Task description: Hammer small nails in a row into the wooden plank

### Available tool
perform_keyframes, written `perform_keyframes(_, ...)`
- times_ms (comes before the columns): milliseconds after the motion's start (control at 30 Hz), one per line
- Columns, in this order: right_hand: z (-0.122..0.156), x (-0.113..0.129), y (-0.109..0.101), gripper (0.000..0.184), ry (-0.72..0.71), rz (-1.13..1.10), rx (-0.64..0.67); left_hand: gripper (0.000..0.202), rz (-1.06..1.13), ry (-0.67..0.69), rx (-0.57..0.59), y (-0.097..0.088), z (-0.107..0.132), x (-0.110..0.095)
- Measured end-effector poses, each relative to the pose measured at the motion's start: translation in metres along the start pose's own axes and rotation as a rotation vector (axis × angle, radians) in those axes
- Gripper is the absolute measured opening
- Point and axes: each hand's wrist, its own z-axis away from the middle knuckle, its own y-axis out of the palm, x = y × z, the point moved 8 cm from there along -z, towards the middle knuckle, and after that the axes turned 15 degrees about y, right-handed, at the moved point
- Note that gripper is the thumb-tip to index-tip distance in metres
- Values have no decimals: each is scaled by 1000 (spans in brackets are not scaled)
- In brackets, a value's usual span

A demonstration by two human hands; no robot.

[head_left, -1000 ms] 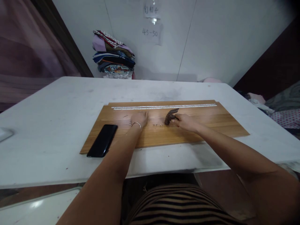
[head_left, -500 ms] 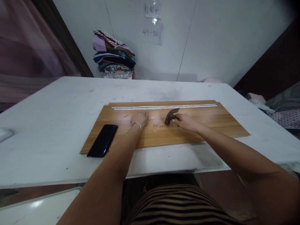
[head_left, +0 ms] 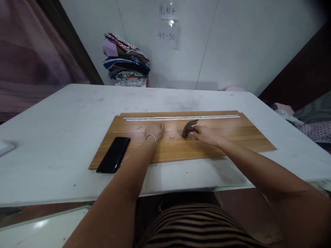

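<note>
A brown wooden board (head_left: 222,146) lies on the white table. On its left part rests my left hand (head_left: 154,130), back up and wearing a silver bracelet; most of its fingers are hidden, so I cannot make out whether it holds anything. Several loose nails (head_left: 144,136) lie against its wrist, and one thin dark nail (head_left: 139,128) sits just beyond. My right hand (head_left: 205,134) is closed around a claw hammer (head_left: 186,131), its dark head low over the board with the claw pointing away from me. Small nails (head_left: 173,137) form a short row left of the head.
Two white measuring strips (head_left: 181,119) run along the board's far edge. A black phone (head_left: 113,155) overlaps the board's near left corner. Folded clothes (head_left: 126,63) are stacked against the wall behind the table (head_left: 51,137), under taped paper signs (head_left: 168,36).
</note>
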Motion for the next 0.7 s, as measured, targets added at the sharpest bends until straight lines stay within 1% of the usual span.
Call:
perform_keyframes(167,-1,-4,3,26,14,6,3,61,0,26,-18,3,-2,2)
perform_keyframes(300,-2,-4,3,26,6,9,-1,60,2,21,-13,4,-3,3)
perform_keyframes(467,1,1,-1,25,0,2,-3,62,9,9,-12,4,-2,3)
perform_keyframes(600,1,-1,2,24,30,14,23,62,5,20,-14,3,0,1)
perform_keyframes(700,1,-1,3,23,19,23,19,59,10,29,-14,3,0,1)
